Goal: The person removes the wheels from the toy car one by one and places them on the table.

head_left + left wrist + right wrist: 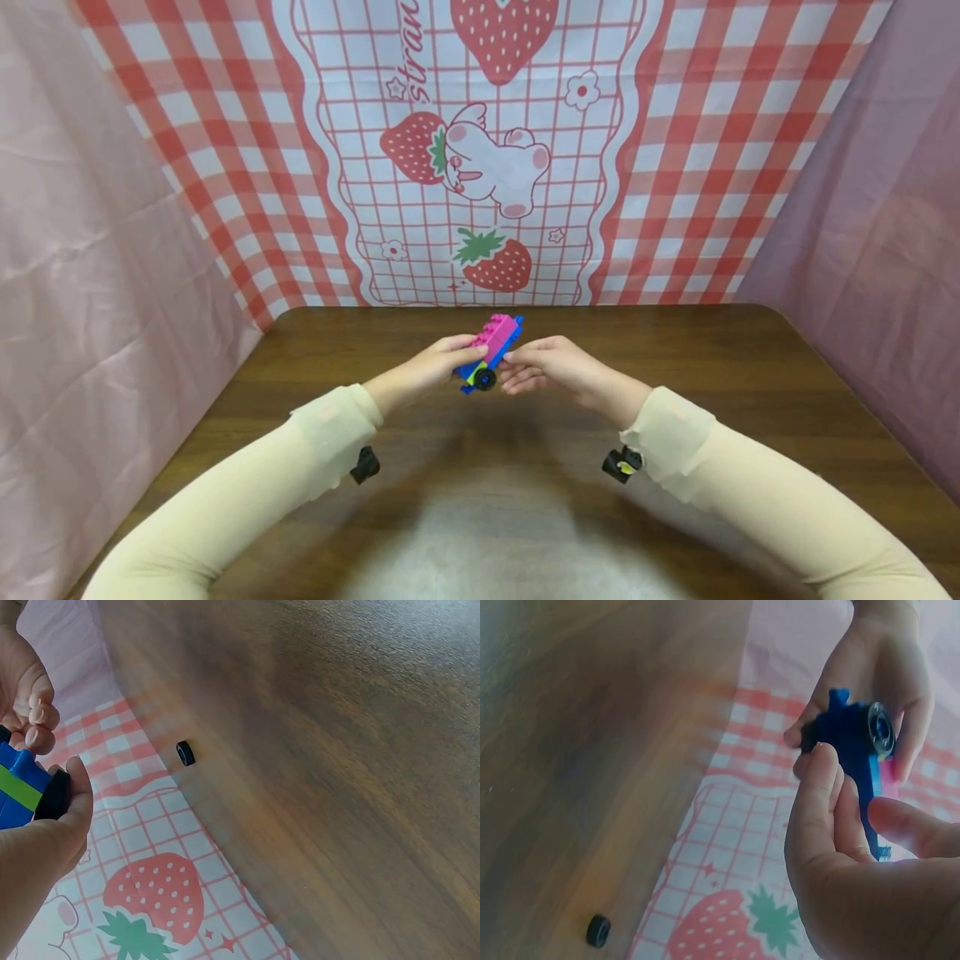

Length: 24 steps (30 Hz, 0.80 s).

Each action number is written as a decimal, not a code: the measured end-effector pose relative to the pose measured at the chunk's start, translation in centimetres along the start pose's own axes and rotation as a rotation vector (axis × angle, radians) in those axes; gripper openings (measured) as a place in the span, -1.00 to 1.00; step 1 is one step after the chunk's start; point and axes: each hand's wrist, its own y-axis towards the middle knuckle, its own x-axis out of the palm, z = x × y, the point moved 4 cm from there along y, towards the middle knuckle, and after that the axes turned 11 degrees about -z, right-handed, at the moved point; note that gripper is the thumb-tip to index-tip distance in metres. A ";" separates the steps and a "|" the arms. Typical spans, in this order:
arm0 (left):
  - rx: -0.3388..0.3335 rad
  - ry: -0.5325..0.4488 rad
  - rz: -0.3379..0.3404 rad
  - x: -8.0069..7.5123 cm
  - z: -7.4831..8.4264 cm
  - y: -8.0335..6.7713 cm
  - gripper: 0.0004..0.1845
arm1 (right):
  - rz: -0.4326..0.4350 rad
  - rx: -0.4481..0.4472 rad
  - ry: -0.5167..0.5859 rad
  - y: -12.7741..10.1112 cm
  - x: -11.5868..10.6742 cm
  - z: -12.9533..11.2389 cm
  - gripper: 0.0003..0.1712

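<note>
1. Left hand (431, 360) grips the toy car (496, 339) above the bench (675, 358); hard squeezing might pop it apart.
2. Right hand (558, 367) beside it; cannot tell if pinching.
3. Loose wheel (186, 753) near bench edge might roll off if nudged.

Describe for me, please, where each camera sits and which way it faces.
Head: worn on the head, looking forward and down at the toy vehicle; the left hand, right hand and both sleeves show.
Left wrist: on the left wrist, looking past the left hand at the table and patterned cloth; both hands show, the toy cut off by the frame.
Right wrist: on the right wrist, looking past the right hand at the toy; both hands show.
Shared: both wrist views show a loose black wheel on the table.
</note>
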 end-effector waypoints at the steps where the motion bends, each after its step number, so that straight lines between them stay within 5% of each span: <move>1: -0.004 -0.002 0.002 0.0 0.1 0.0 -0.52 | -0.007 0.001 0.002 -0.1 0.2 -0.1 -0.58; 17: -0.006 -0.019 0.020 0.6 0.5 0.2 -0.53 | -0.055 -0.026 -0.104 -0.7 1.7 -0.6 -0.67; 24: -0.035 0.005 0.008 0.9 0.2 -0.1 -0.58 | -0.183 -0.063 -0.126 -0.9 2.4 0.0 -0.64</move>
